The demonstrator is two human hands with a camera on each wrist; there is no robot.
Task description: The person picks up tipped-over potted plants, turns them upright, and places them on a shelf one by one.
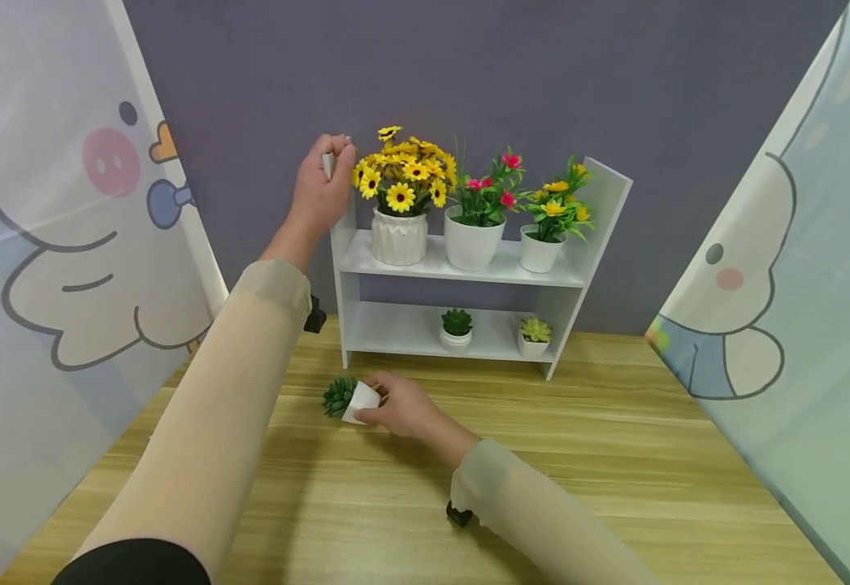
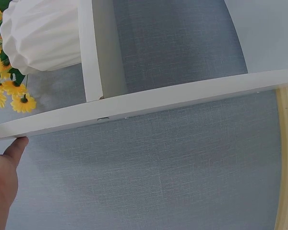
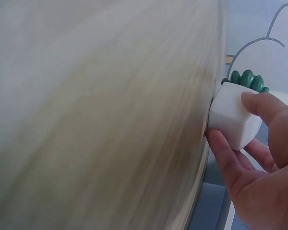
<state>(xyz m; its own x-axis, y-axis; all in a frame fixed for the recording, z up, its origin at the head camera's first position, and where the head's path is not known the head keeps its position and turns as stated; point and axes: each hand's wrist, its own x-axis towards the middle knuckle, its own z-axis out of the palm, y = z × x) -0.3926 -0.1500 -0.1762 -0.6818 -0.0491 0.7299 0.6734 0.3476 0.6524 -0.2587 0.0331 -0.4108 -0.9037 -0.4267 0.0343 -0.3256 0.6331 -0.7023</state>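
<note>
My left hand (image 1: 325, 180) grips the top of the left side panel of a white two-tier shelf (image 1: 461, 276). In the left wrist view, its thumb (image 2: 17, 149) presses against the panel's edge. Low over the wooden table, in front of the shelf, my right hand (image 1: 405, 406) holds a small succulent in a white square pot (image 1: 362, 401), tipped so its green leaves (image 1: 339, 396) point left. The right wrist view shows thumb and fingers around the white pot (image 3: 233, 112); its lower side is close to or touching the tabletop.
On the upper shelf stand pots of yellow sunflowers (image 1: 399, 236), pink flowers (image 1: 474, 240) and yellow flowers (image 1: 539, 250). Below are a dark green succulent (image 1: 457, 329) and a light green one (image 1: 534, 335). Cartoon-printed panels (image 1: 67, 187) flank the wooden table (image 1: 615, 455).
</note>
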